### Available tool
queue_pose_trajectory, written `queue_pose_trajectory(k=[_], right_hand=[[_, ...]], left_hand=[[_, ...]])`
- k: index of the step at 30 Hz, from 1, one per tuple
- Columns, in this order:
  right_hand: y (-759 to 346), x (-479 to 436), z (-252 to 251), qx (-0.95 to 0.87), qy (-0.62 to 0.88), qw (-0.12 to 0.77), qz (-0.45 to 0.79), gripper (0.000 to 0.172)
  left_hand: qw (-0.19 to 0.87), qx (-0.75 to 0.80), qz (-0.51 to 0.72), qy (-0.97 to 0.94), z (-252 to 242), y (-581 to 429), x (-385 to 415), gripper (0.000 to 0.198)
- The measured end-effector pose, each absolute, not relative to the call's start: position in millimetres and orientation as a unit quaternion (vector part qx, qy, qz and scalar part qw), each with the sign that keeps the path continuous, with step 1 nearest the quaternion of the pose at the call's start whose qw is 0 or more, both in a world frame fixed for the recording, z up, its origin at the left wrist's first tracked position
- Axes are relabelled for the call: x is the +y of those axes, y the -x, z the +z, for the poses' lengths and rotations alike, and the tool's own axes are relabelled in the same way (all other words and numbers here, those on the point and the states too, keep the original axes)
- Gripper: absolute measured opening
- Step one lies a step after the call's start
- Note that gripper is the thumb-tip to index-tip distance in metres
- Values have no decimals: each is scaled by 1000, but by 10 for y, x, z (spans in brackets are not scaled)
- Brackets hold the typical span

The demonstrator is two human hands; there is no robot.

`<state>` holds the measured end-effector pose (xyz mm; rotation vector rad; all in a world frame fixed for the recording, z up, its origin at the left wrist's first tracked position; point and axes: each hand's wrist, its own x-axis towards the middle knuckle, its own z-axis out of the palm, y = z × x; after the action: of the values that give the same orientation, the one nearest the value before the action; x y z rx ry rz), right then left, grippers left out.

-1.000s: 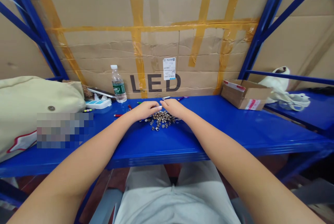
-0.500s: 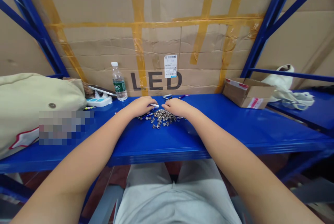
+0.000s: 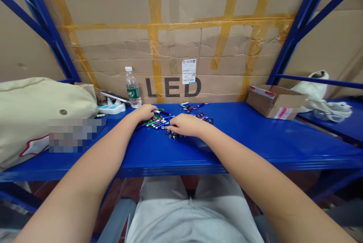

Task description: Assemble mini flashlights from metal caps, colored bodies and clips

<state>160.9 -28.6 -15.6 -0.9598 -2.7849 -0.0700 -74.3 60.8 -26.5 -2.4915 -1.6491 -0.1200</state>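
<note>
Left hand (image 3: pixel 146 112): at the far left edge of a heap of slim coloured tubes (image 3: pixel 154 123), fingers bent down, a pale tube end at the fingertips; whether it is grasped cannot be told.

Right hand (image 3: pixel 187 124): low over small metal pieces (image 3: pixel 171 135), covering most of them; thumb and forefinger reach left toward the tubes. Fingers curled; whether they pinch a piece cannot be told.

Location of parts: tubes and metal pieces side by side at the middle of the blue table (image 3: pixel 241 133), tubes left and slightly farther. Small coloured items (image 3: pixel 193 109) lie beyond the right hand.

Step, as judged: selecting one part from each heap, a hand to each. The next move appears to call for a secure fingertip grip on single parts, without dragging neighbours.

Change from half a second ago: hands farther apart; left hand farther left, its pale tube no longer plainly pinched; right hand shifted over the metal pieces, then largely exposed; more tubes now visible.
</note>
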Motion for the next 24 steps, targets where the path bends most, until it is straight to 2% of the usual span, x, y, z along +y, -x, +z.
queue_pose_trajectory(k=[9, 16, 19, 24], right_hand=[[-1514, -205, -237, -907, 386, 131, -107, 32], [-1502, -224, -245, -922, 367, 105, -70, 37], [-1564, -174, -185, -910, 377, 167, -42, 38], [-1889, 92, -22, -820, 421, 387, -3, 35]], left_hand=[[75, -559, -16, 825, -269, 674, 613, 44], [101, -587, -27, 803, -222, 676, 631, 42], [114, -582, -42, 804, -125, 558, 690, 37], [106, -550, -48, 827, -70, -86, 963, 29]])
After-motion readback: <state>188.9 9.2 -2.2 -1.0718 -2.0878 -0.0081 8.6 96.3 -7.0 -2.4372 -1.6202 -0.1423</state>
